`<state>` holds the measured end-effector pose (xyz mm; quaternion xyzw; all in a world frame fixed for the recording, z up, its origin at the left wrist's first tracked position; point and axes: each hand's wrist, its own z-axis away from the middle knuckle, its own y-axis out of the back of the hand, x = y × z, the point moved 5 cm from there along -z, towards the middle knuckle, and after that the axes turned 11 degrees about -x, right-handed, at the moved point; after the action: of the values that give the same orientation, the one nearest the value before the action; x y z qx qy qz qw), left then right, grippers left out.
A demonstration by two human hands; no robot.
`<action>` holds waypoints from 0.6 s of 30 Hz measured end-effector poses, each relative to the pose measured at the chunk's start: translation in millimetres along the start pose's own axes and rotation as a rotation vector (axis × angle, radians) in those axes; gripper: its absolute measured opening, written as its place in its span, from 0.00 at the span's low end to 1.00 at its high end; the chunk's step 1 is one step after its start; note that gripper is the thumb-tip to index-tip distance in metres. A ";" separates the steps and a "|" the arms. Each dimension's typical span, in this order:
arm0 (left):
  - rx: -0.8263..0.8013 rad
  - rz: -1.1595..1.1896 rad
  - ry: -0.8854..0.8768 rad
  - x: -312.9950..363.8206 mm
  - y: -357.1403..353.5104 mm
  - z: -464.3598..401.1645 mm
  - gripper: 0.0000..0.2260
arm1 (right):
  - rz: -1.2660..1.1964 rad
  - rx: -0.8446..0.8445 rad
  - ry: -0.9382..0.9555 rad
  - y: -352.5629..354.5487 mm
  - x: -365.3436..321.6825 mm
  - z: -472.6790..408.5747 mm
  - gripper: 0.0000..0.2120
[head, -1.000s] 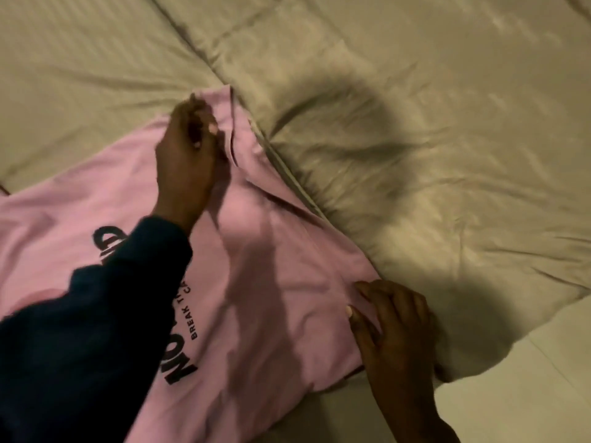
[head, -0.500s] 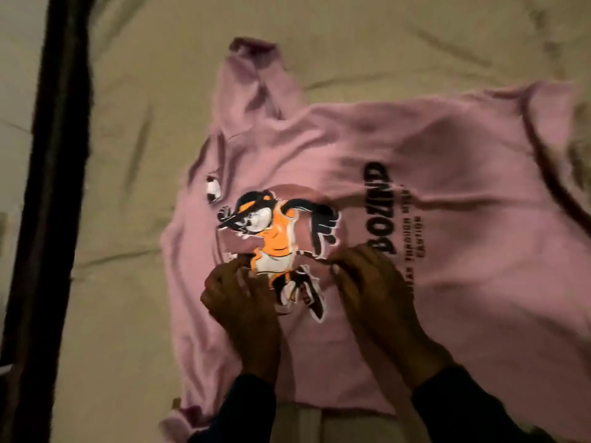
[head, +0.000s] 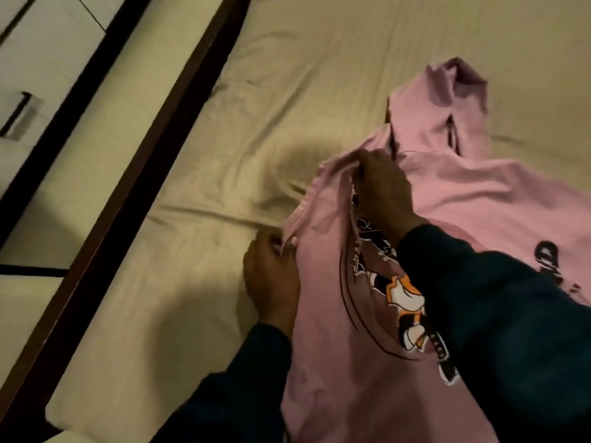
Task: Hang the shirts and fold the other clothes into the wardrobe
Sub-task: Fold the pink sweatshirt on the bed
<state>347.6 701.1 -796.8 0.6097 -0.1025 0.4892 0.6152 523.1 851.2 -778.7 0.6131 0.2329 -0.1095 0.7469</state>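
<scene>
Both hands (head: 271, 276) now off the print, at pink shirt's (head: 479, 193) bunched edge.

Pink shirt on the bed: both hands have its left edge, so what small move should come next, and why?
Probably carry that edge across toward the printed figure to start a fold. The left hand and right hand both pinch the bunched side of the pink shirt, already raised off the sheet, while the rest lies flat.

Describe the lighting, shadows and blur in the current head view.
Head view: dim, warm light; soft motion blur smears the dark bed frame and the print on the pink shirt. The left hand and right hand, gripping the shirt's edge, cast broad shadows across the beige sheet.
</scene>
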 end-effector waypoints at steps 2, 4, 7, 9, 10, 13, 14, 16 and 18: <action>-0.008 0.048 -0.010 2.6 1.1 -4.4 0.04 | 0.126 0.036 0.025 2.8 -5.1 -19.3 0.17; 0.033 0.103 -0.025 1.4 9.4 1.5 0.04 | 0.230 -0.002 0.078 4.0 -12.7 -32.1 0.16; 0.049 0.158 -0.026 -12.1 22.7 14.9 0.05 | 0.344 -0.116 0.174 1.6 -23.7 -43.9 0.11; 0.082 0.165 -0.031 -24.2 32.4 14.9 0.06 | 0.296 -0.055 0.204 5.0 -38.2 -54.3 0.08; 0.095 0.158 -0.030 -30.1 36.6 12.5 0.07 | 0.249 -0.014 0.220 3.9 -46.1 -60.0 0.07; 0.125 0.154 0.029 -47.6 45.2 5.1 0.06 | 0.190 0.005 0.276 -24.9 -68.7 -71.4 0.10; 0.126 0.174 0.063 -50.7 47.2 6.5 0.06 | 0.180 0.022 0.261 -34.3 -70.6 -68.0 0.14; 0.081 0.199 0.124 -49.9 47.6 18.8 0.09 | 0.136 0.149 0.189 -37.4 -71.3 -46.6 0.19; -0.002 0.148 0.170 -48.2 44.2 41.5 0.14 | 0.046 0.297 0.123 -31.7 -71.8 -2.3 0.18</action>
<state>310.9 633.0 -793.2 0.5563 -0.0951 0.5832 0.5844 446.1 837.6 -771.9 0.7275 0.2454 -0.0879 0.6346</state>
